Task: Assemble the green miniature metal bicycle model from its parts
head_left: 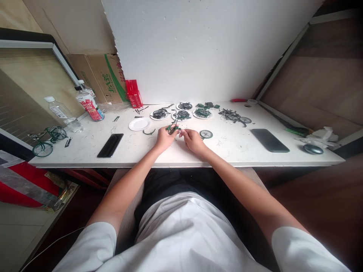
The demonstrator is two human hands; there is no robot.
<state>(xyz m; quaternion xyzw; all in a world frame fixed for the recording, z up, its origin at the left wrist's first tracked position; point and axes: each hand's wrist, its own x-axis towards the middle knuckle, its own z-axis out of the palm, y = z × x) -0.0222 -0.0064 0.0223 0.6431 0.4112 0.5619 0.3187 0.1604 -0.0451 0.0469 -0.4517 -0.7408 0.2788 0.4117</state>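
Closest in, both hands meet at the middle of the white surface (pixel 227 151): the left hand (pixel 163 139) has its fingers clamped on a small green model frame (pixel 172 129), held just above the surface, and the right hand (pixel 193 139) has its fingers pinched together on the same piece from the other side. Just right of the right hand lies a loose spoked wheel (pixel 206 133). A dark phone (pixel 110 145) lies flat to the left and a second phone (pixel 270 140) to the right, with a mouse (pixel 313 149) near the right edge. At the far left edge stands a finished green model bicycle (pixel 47 140).

Beyond the hands, an empty paper plate (pixel 139 124) sits beside a curved green strip (pixel 149 132). Further back are four small plates: the left plate (pixel 159 113), the middle plate (pixel 182 115) and the rear plate (pixel 185 106) each hold a dark tangle of wheels and parts, and the right plate (pixel 202 112) holds green pieces. A half-built bicycle (pixel 235 116) lies right of them.

Farthest back on the left, a clear bottle (pixel 64 114) lies tilted, a red-labelled bottle (pixel 89 102) stands nearby, and a cardboard box (pixel 102 77) and a red carton (pixel 134 93) lean at the wall; what these boxes hold cannot be told
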